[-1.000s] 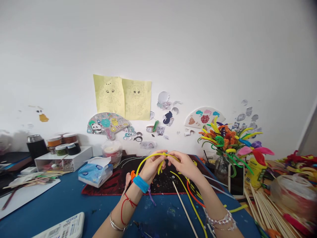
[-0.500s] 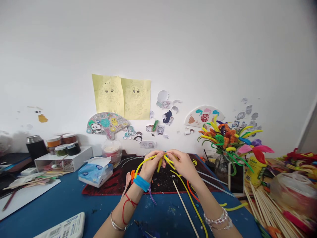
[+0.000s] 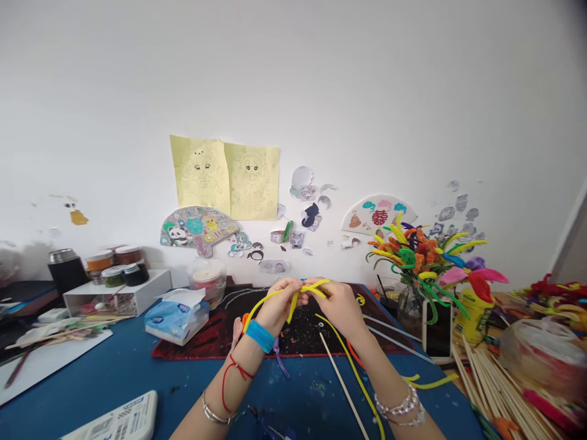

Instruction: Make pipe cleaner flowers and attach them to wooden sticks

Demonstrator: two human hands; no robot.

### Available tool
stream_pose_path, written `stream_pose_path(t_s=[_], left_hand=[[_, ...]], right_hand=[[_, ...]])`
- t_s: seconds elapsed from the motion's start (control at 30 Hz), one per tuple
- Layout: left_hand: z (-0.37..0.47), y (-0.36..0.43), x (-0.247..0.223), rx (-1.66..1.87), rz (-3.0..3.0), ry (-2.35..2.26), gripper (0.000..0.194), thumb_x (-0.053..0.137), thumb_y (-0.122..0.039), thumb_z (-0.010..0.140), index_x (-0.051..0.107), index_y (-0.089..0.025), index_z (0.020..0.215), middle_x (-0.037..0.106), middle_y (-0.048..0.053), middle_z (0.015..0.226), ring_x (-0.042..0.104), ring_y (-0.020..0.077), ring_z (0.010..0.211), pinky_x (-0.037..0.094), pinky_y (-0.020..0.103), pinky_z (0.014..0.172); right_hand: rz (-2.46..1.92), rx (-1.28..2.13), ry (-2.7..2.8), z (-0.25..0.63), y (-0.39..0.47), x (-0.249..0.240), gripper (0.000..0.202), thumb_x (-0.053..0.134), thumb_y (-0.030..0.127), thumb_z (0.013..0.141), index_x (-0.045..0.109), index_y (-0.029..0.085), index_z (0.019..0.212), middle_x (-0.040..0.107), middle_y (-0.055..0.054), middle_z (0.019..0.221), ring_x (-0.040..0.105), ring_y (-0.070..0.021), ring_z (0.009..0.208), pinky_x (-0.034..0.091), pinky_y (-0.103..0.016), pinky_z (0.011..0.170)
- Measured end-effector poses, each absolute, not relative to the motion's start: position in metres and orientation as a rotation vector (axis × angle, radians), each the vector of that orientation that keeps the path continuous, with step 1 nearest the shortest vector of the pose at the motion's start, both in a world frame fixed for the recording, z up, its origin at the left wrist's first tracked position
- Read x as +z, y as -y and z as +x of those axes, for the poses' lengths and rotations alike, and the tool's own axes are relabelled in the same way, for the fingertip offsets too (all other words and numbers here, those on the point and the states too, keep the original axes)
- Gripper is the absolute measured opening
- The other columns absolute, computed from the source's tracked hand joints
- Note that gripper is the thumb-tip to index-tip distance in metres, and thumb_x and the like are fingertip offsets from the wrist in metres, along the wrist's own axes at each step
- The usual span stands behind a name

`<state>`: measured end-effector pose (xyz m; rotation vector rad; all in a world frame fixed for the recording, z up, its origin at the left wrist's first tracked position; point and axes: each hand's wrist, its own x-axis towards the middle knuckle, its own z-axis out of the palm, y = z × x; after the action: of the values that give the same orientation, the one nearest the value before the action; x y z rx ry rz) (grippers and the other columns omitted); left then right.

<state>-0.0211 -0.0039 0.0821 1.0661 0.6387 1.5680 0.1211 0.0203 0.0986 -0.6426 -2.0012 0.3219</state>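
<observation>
Hands (image 3: pixel 277 308) are pinching crossed yellow pipe cleaners (image 3: pixel 316 285) above a dark mat (image 3: pixel 302 335) lining the far edge of the counter (image 3: pixel 192 385).

Open air rises above the left hand (image 3: pixel 276 308) and right hand (image 3: pixel 342 308), while room runs across the blue table (image 3: pixel 192 382) between tissue pack (image 3: pixel 177 321) and left arm (image 3: pixel 241 370). A wooden stick (image 3: pixel 343 385) and yellow pipe cleaner (image 3: pixel 362 388) obstruct the right arm's (image 3: pixel 384 370) inner side; phone (image 3: pixel 437 330) and flowers (image 3: pixel 422 253), its outer.

There are 2 hands (image 3: pixel 277 308), 2 yellow drawings (image 3: pixel 202 177), 2 fans (image 3: pixel 199 227), 1 tissue pack (image 3: pixel 177 319) and 1 phone (image 3: pixel 437 331).
</observation>
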Motion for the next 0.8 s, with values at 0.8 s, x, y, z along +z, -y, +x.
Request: stream_pose_path(t_s=[0.8], left_hand=[[-0.010,0.002,0.076,1.705,1.223,-0.688,0.032,0.065,-0.035,0.070,0.061,-0.013,0.092,0.062,0.002,0.071,0.052,0.0073,0.048,0.041,0.021,0.049]], right_hand=[[-0.717,0.319,1.886,0.121,-0.020,0.099,0.021,0.047,0.033,0.083,0.066,0.022,0.085,0.069,-0.003,0.081,0.062,-0.0190,0.075,0.045,-0.027,0.069]])
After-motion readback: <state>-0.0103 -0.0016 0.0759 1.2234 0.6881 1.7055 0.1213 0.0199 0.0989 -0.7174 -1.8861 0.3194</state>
